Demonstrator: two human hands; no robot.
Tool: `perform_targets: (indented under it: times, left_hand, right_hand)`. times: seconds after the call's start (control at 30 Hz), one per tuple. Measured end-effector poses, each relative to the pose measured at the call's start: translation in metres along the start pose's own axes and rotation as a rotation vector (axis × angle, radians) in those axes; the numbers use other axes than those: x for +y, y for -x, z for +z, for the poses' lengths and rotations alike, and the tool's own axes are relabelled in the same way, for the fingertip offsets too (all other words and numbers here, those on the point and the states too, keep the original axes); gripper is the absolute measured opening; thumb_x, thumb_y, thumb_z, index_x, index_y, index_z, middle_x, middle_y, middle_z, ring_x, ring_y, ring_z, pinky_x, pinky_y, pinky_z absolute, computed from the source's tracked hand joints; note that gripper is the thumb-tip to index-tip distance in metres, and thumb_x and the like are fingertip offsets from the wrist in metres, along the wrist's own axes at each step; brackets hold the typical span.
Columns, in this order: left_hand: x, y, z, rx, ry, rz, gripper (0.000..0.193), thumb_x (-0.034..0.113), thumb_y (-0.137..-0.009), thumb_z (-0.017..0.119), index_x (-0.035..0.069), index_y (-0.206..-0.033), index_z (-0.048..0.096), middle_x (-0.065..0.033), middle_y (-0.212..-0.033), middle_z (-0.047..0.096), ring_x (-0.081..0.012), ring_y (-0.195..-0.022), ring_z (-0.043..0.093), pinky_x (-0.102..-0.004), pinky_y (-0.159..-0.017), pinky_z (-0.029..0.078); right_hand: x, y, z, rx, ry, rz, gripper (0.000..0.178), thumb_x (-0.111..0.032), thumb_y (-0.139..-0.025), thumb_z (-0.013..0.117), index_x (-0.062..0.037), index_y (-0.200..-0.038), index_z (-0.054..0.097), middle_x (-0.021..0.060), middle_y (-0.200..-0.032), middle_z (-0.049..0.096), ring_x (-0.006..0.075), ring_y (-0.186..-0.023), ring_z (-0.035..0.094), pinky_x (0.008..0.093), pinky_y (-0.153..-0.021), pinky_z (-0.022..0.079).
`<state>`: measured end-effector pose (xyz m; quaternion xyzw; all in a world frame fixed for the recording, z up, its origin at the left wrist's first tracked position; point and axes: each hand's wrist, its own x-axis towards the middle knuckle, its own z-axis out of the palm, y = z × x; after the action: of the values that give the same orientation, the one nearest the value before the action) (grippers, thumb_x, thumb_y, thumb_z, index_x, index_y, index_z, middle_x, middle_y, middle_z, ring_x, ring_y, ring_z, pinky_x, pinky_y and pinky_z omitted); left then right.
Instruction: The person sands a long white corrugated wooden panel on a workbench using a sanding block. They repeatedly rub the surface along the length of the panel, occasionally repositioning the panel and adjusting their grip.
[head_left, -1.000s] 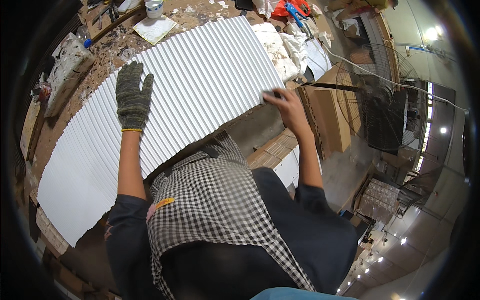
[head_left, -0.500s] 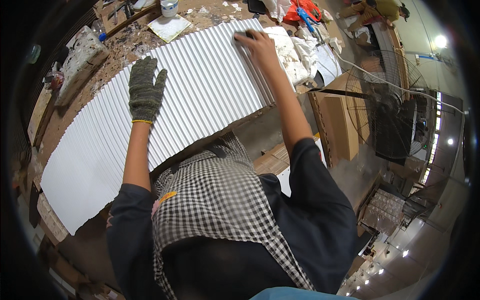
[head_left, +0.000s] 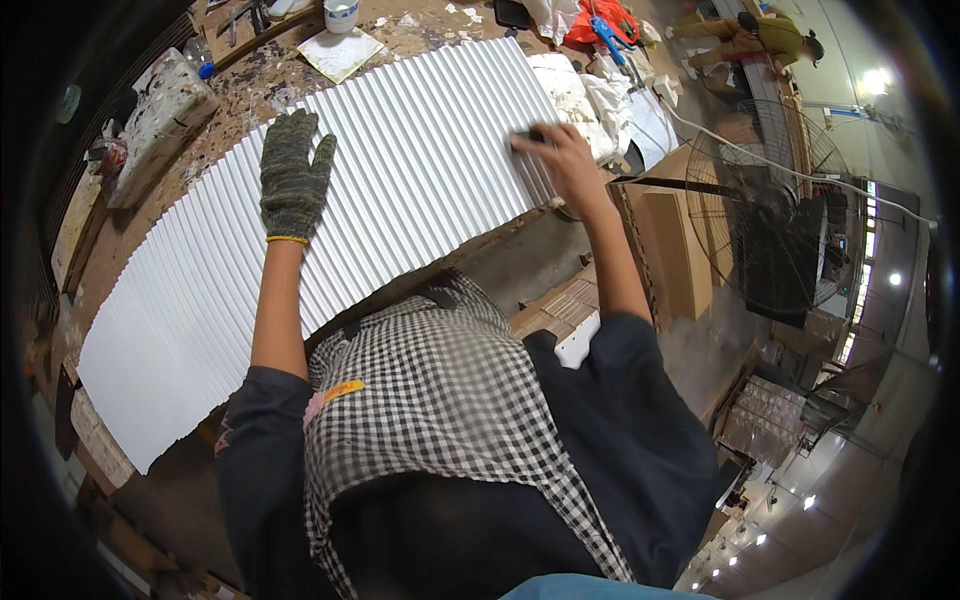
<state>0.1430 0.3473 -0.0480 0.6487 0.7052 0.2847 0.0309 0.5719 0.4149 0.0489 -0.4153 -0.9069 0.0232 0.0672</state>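
White ridged sheeting [head_left: 420, 150] spreads across the workbench in many narrow parallel strips; I cannot tell whether it is one pleated sheet or overlapping sheets. Toward its left end the strips give way to a smooth white part. My left hand [head_left: 294, 178], in a dark green-grey knitted glove with a yellow cuff edge, lies flat on the strips with its fingers stretched out. My bare right hand [head_left: 568, 165] is over the right end of the sheeting, its fingers closed on a small dark piece [head_left: 528, 142]. Motion blurs that piece, so its kind does not show.
Behind the sheeting are a cup [head_left: 340, 14], a stained square sheet [head_left: 340, 54] and a black phone-like object [head_left: 512, 14]. A blue glue gun [head_left: 608, 38] with a white cord lies at the back right. A caged fan [head_left: 770, 205] stands right; a person [head_left: 770, 42] is farther off.
My right hand has come nearer along the right end of the sheeting, down and rightward, with the dark piece in its fingers. My left hand stays almost in place.
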Motion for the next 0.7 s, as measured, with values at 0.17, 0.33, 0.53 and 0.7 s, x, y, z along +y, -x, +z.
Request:
perform_targets:
  times: [0.17, 0.33, 0.53, 0.7]
  left_hand:
    - [0.010, -0.005, -0.004, -0.032, -0.005, -0.027, 0.050, 0.037, -0.100, 0.070, 0.007, -0.140, 0.065, -0.0169, -0.149, 0.060, -0.0359, -0.143, 0.051, -0.0479, -0.126, 0.034]
    - [0.013, -0.006, -0.007, -0.011, 0.011, 0.007, 0.051, 0.038, -0.099, 0.072, 0.006, -0.138, 0.066, -0.0176, -0.147, 0.061, -0.0365, -0.141, 0.052, -0.0487, -0.125, 0.035]
    - [0.013, -0.005, -0.009, -0.008, 0.018, -0.003, 0.048, 0.036, -0.100, 0.070, 0.006, -0.137, 0.066, -0.0183, -0.145, 0.063, -0.0358, -0.138, 0.054, -0.0484, -0.125, 0.034]
    - [0.013, -0.009, -0.007, 0.012, 0.019, 0.038, 0.046, 0.034, -0.100, 0.070, 0.006, -0.137, 0.067, -0.0180, -0.143, 0.064, -0.0347, -0.137, 0.056, -0.0483, -0.125, 0.034]
  right_hand:
    - [-0.027, 0.094, -0.044, -0.082, -0.148, 0.154, 0.060, 0.005, -0.084, 0.062, -0.0306, -0.131, 0.075, 0.0076, -0.133, 0.066, 0.0323, -0.118, 0.062, 0.0438, -0.103, 0.052]
    - [-0.040, 0.031, -0.011, 0.098, -0.054, 0.089, 0.057, 0.009, -0.084, 0.064, -0.0227, -0.131, 0.075, 0.0104, -0.131, 0.067, 0.0336, -0.118, 0.062, 0.0450, -0.102, 0.052]
    - [0.020, -0.147, 0.084, 0.320, 0.131, 0.041, 0.056, -0.002, -0.090, 0.060, -0.0382, -0.130, 0.074, 0.0065, -0.132, 0.068, 0.0329, -0.125, 0.060, 0.0480, -0.103, 0.048]
    - [0.025, -0.196, 0.069, 0.326, -0.063, 0.047, 0.045, -0.009, -0.094, 0.067, -0.0297, -0.134, 0.072, 0.0094, -0.134, 0.068, 0.0344, -0.113, 0.067, 0.0433, -0.099, 0.053]
